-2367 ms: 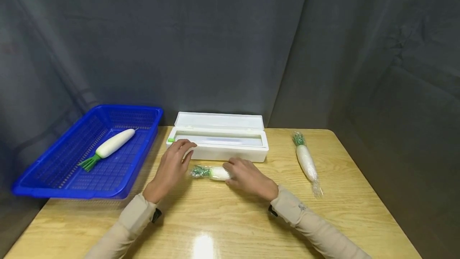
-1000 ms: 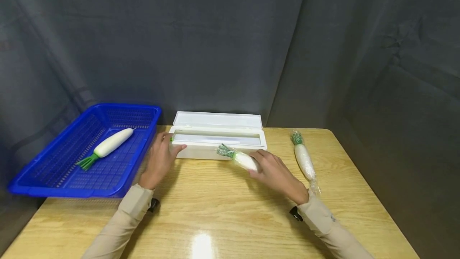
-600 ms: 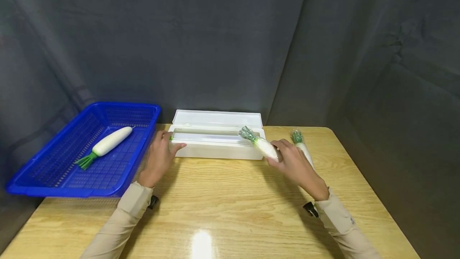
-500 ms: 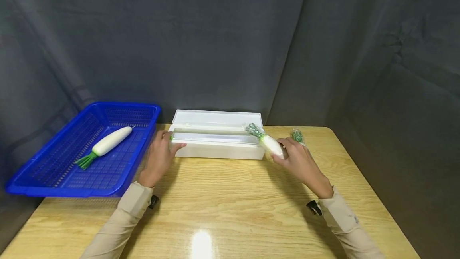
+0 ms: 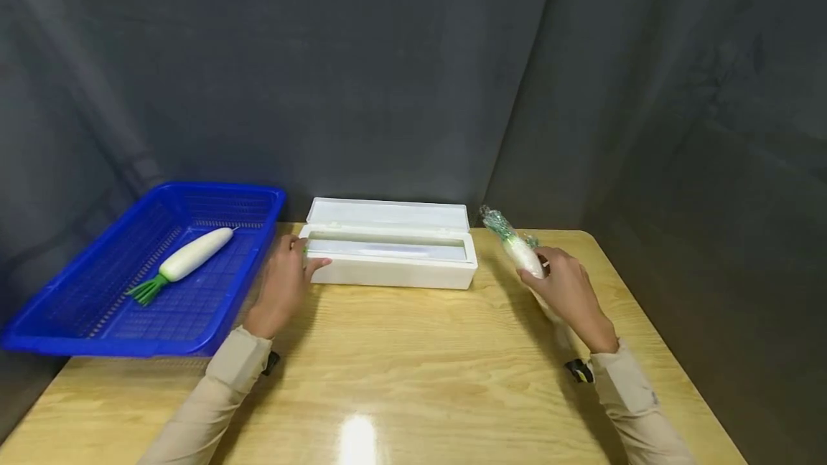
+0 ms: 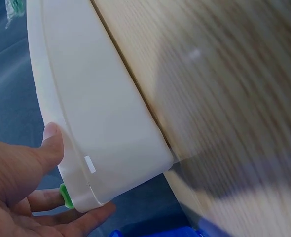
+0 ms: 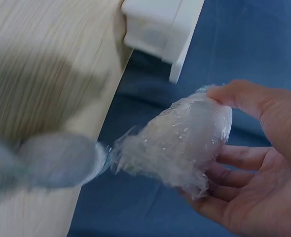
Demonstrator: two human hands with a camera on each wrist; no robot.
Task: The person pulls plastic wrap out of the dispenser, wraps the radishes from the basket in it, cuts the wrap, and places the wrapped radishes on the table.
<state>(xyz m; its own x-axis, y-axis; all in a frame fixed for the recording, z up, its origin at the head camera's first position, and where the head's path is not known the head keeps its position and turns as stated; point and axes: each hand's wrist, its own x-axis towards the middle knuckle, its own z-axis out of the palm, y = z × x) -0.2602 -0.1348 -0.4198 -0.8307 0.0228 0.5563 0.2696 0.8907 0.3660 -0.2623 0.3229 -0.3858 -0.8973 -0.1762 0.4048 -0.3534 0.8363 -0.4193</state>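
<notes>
A daikon radish (image 5: pixel 525 257) in clear film is held up at the right by my right hand (image 5: pixel 571 294), thumb on one side and fingers on the other. Its green leaves point up and away. In the right wrist view the crumpled film end of this radish (image 7: pixel 170 143) shows, with my thumb (image 7: pixel 244 96) pressing on it. My left hand (image 5: pixel 283 284) grips the left end of a white cling film dispenser (image 5: pixel 388 271) with its lid up. The left wrist view shows my thumb on the dispenser's rim, with fingers around the end by a green slider (image 6: pixel 65 196).
A second wrapped radish (image 7: pixel 59 160) lies on the table, mostly hidden behind my right hand in the head view. At the left stands a blue basket (image 5: pixel 116 346) with an unwrapped radish (image 5: pixel 197 253) inside. Dark cloth (image 5: pixel 388 70) hangs behind the wooden table (image 5: pixel 413 379).
My right hand has lifted the wrapped radish from in front of the dispenser and carried it right, over the other wrapped one. My left hand has moved onto the dispenser's left end.
</notes>
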